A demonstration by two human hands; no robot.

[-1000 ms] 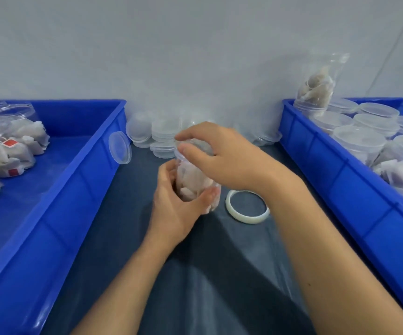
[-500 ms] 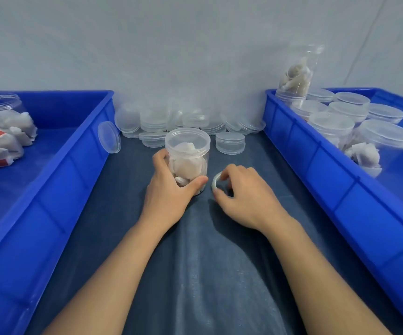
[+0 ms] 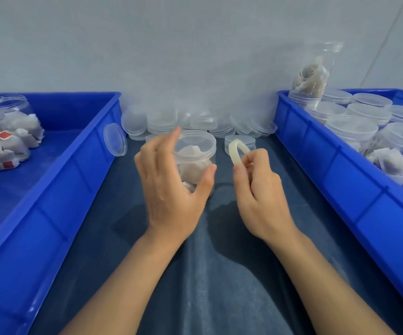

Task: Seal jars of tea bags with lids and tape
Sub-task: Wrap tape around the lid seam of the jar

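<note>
Centrally on the dark surface (image 3: 219,274) stands the lidded jar (image 3: 196,151) of tea bags. Left hand (image 3: 169,187) has a released grip, fingers spread around the jar's near side; only the thumb seems to touch the wall. Right hand (image 3: 259,187) pinches the tape roll (image 3: 236,153), held upright just right of the jar.

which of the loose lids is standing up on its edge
The single lid leaning against the left blue bin's outer wall. It stands on edge, facing sideways, while the other loose lids by the back wall are piled in stacks.
</note>
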